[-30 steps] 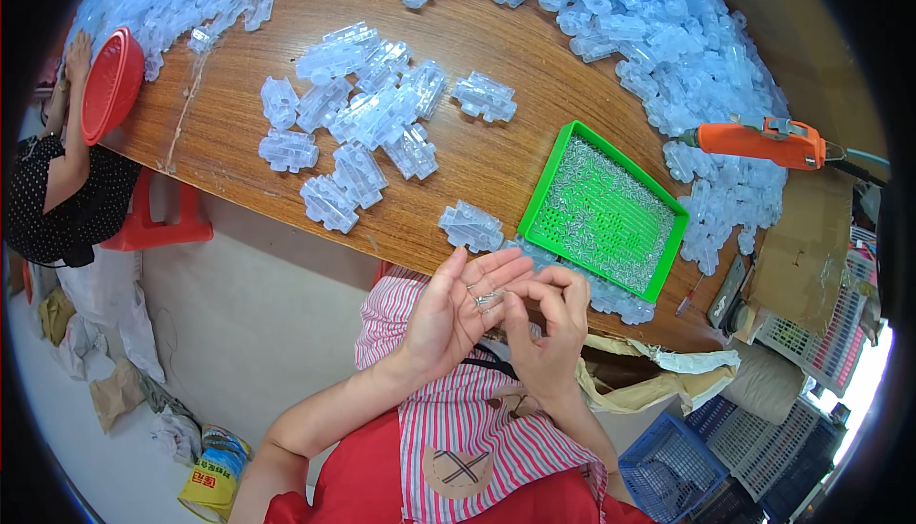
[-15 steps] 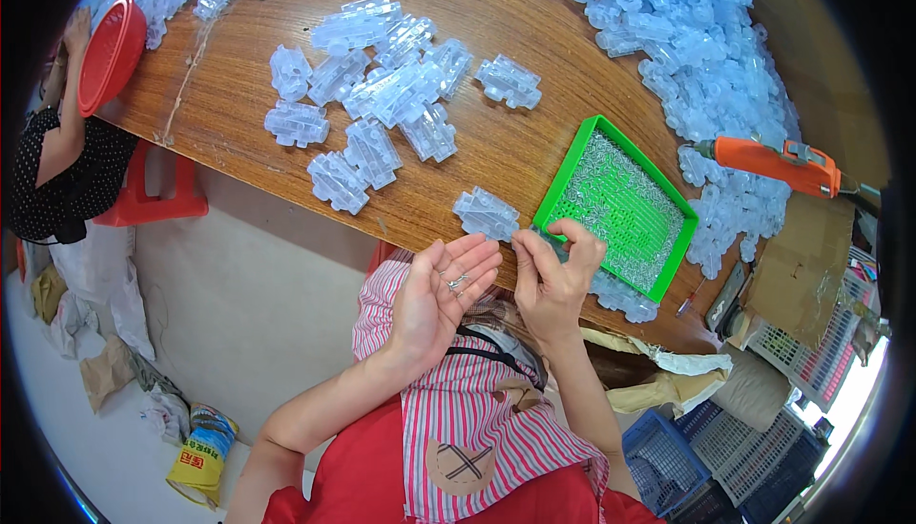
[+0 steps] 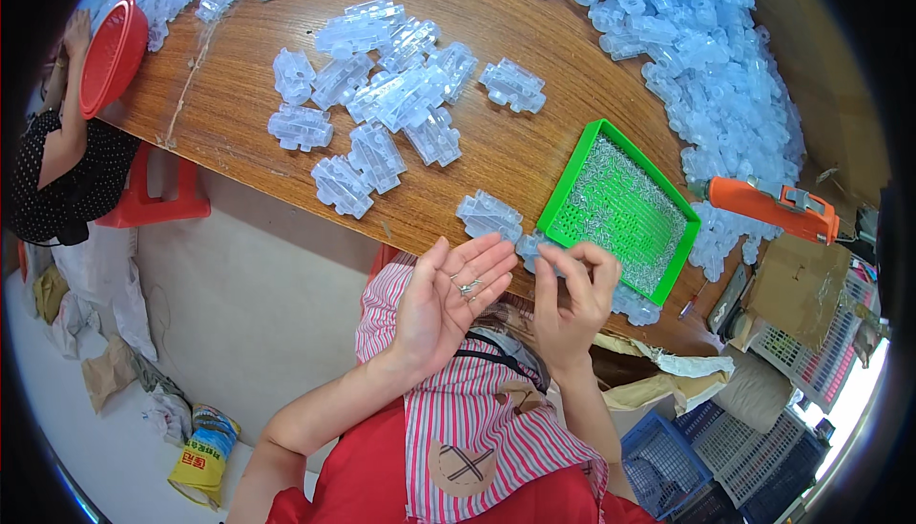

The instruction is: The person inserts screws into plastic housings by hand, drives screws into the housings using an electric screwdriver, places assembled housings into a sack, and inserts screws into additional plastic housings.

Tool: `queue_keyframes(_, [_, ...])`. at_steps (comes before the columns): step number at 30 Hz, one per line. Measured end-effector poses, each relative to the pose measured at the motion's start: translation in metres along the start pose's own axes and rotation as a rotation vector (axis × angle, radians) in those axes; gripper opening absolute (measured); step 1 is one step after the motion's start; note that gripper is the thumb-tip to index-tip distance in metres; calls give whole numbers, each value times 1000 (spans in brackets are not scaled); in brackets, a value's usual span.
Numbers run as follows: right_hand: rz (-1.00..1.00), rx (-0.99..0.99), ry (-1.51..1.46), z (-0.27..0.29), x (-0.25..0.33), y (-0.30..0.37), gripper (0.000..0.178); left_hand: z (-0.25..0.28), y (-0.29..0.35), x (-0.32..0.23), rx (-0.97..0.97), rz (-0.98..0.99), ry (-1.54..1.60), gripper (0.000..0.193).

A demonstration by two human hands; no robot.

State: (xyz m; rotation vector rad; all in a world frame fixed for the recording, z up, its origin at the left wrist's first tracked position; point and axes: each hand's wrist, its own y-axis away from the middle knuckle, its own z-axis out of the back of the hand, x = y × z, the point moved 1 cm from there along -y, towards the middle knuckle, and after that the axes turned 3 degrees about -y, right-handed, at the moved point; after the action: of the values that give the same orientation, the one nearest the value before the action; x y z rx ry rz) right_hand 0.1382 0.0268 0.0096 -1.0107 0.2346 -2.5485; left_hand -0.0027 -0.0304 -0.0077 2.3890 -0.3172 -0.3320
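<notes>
My left hand point(image 3: 448, 300) is held palm up below the table edge, with a few small metal screws point(image 3: 468, 286) lying on the palm. My right hand point(image 3: 571, 295) is beside it, fingertips pinched together near the corner of a green tray point(image 3: 567, 169) full of small metal screws; what it pinches is too small to see. A clear plastic part point(image 3: 488, 213) lies on the wooden table point(image 3: 534, 142) just above both hands. Another clear part point(image 3: 530, 249) sits at the table edge between the hands.
Several clear plastic parts point(image 3: 382, 94) lie grouped mid-table, and a big heap point(image 3: 697, 56) fills the right. An orange power screwdriver point(image 3: 768, 209) lies right of the tray. Another person point(image 3: 57, 171) with a red bowl point(image 3: 113, 54) is at the left. Baskets point(image 3: 668, 467) stand on the floor.
My right hand went out to the green tray's corner, then came back beside my left hand. My left palm has opened flatter with screws showing on it.
</notes>
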Motion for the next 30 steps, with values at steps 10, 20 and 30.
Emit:
queue_keyframes(10, [69,205,24,12,18,10,19,-14,-2,9,199,29,-54,66])
queue_keyframes(20, [-61,287,-91,14,16,8,11,-14,-3,10,174,28,-177,52])
queue_keyframes(30, [74,247,139,19,23,5,17,0,-1,11,146,127,-277,28])
